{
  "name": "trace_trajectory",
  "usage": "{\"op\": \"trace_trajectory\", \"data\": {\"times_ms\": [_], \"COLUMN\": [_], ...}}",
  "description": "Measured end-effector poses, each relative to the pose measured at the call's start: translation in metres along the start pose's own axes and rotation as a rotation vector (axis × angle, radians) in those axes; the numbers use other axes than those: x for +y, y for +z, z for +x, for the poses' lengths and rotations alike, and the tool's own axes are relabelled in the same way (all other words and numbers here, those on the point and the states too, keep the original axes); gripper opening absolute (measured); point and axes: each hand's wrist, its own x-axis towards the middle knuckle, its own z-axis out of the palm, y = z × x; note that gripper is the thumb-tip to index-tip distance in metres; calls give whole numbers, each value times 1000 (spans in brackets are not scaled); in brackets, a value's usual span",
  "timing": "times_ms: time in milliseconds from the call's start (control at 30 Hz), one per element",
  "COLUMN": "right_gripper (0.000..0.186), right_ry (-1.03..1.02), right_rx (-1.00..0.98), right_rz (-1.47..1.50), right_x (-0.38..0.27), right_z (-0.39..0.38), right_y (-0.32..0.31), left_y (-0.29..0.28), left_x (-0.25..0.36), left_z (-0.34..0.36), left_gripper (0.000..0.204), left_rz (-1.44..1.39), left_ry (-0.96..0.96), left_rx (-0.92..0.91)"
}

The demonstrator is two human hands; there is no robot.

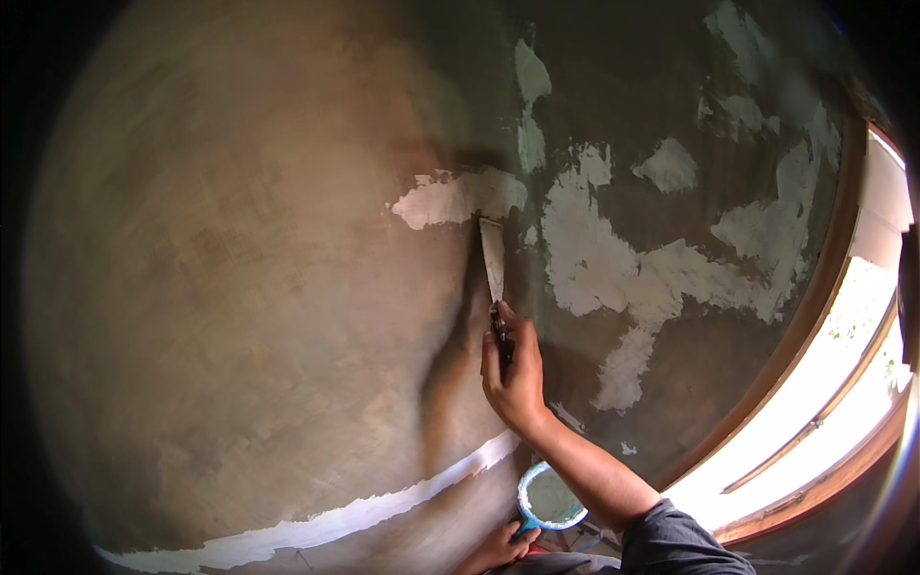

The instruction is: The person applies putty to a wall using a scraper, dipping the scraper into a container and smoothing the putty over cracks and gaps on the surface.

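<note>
My right hand [517, 374] is closed round the dark handle of a putty knife [493, 259]. The blade points up, its tip at the lower edge of a pale filler patch [446, 199] near the wall corner. Low in the view, my left hand [508, 546] grips the blue handle of a small round pot [553, 496] with a blue rim. Whitish paste smears the pot's rim and inside. Part of the left hand is cut off by the lower edge.
A brown plastered wall [240, 287] fills the left, with a white filler strip [326, 527] low along it. The darker wall on the right carries irregular filler patches [594, 249]. Beyond it, a wooden window frame [767, 412] surrounds bright daylight.
</note>
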Motion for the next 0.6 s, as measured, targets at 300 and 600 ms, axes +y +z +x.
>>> {"op": "trace_trajectory", "data": {"times_ms": [300, 600], "right_gripper": [44, 47], "right_ry": [-101, -156], "right_rx": [-126, -143], "right_rz": [14, 27], "right_x": [-54, -76], "right_z": [20, 15], "right_y": [12, 30], "left_y": [2, 4], "left_x": [-20, 12], "left_z": [1, -21], "left_gripper": [36, 39], "left_rz": [15, 205], "left_ry": [-78, -10], "left_rx": [80, 143]}}
